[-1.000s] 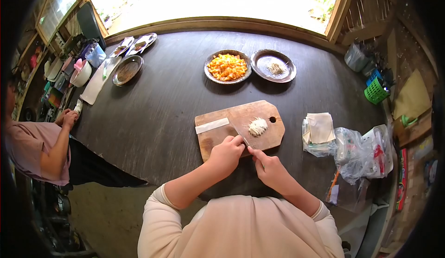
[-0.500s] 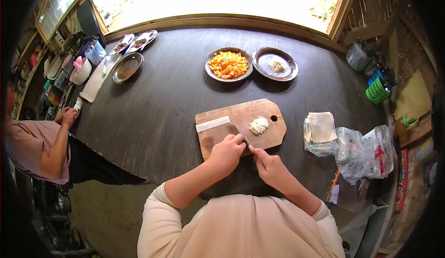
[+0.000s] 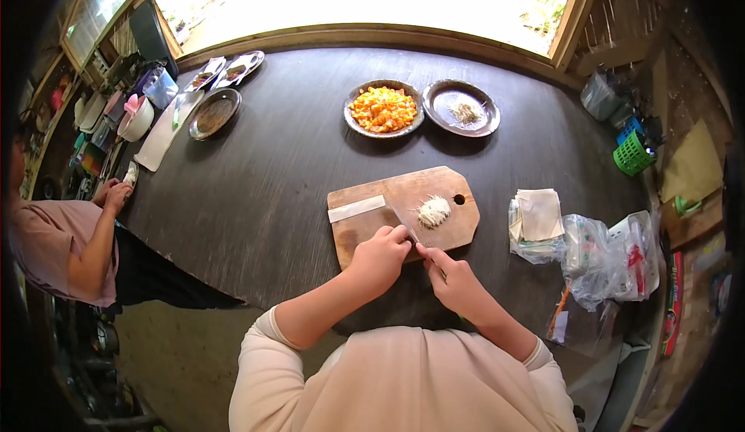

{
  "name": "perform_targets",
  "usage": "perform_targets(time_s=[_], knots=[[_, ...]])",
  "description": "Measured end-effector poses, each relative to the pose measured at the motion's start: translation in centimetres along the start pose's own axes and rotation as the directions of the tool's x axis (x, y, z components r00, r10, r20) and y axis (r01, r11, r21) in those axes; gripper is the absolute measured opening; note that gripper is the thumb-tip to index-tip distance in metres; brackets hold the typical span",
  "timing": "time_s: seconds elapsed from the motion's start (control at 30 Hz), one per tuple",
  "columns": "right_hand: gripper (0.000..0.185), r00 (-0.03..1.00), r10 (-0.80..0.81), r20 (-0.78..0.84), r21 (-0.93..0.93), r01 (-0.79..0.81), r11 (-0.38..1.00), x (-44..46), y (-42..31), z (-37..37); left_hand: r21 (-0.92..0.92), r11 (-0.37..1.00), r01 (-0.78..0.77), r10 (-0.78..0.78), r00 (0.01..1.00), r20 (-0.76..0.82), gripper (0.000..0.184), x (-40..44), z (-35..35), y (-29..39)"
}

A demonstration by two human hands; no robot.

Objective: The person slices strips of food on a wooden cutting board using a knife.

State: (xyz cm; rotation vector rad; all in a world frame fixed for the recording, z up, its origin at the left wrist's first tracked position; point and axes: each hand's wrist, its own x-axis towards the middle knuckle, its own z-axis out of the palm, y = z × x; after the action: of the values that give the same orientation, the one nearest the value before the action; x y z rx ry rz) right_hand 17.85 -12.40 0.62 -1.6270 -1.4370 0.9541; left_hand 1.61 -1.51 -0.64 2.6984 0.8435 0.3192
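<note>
Right hand (image 3: 450, 278): closed around the handle of a knife (image 3: 401, 219), blade angled over the cutting board (image 3: 459, 228). Left hand (image 3: 379, 256): fingers curled beside the blade; cannot tell what, if anything, they pinch. Knife appears thin and stiff, best held by its handle. On the board: pale shreds (image 3: 434, 211), probably light and easily scattered, best gathered from the sides; pale strip (image 3: 356, 208), likely light, best lifted by one end. Beyond: bowl (image 3: 349, 123) of orange pieces (image 3: 383, 108); plate (image 3: 487, 126) bearing a small dry-looking heap (image 3: 466, 112).
</note>
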Motion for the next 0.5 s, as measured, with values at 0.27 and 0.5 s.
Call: perform_targets(time_s=[0.27,0.5], knots=[[0.036,0.997,-0.068,-0.019,-0.022,0.068,0.997,0.9,1.1,0.6,0.018,1.0,-0.014,0.015,1.0,-0.016,0.016,0.1,0.0,0.0],[0.034,1.0,0.02,0.013,0.015,-0.021,1.0,0.3,0.0,0.0,0.012,1.0,-0.003,0.003,1.0,0.01,0.018,0.1,-0.2,-0.1]])
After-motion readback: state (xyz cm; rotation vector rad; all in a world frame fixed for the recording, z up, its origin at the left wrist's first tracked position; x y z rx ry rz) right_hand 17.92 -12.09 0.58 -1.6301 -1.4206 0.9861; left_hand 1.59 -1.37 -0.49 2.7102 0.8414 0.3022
